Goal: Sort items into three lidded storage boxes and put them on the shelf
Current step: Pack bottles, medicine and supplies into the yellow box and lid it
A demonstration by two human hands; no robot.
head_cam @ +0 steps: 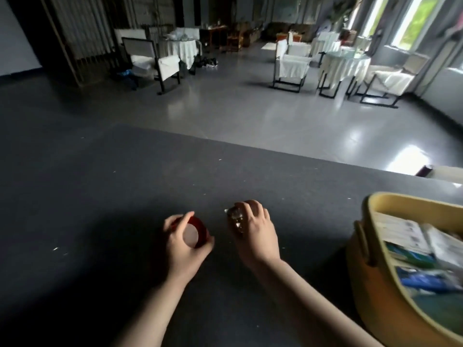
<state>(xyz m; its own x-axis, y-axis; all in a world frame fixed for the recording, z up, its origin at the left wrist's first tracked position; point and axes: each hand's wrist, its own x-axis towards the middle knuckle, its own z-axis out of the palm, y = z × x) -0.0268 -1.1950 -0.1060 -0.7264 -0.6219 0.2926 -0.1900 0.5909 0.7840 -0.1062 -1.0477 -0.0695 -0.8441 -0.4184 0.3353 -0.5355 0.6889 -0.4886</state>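
Observation:
My left hand [183, 242] is closed around a small red round container with a pale top [196, 230], low over the dark grey table [100, 196]. Just to its right, my right hand [255, 232] grips a small clear, brownish glass-like item [235, 217]; my fingers hide most of it. A yellow storage box [375, 284] stands open at the table's right edge, holding several flat packets and cartons in white, green and blue. No lid is in view.
The table's far edge runs diagonally from the middle left to the right. Beyond it lies a shiny grey floor with cloth-covered tables and chairs [295, 66] and bright windows [421, 21] at the right. Another pale object [446, 172] sits at the far right.

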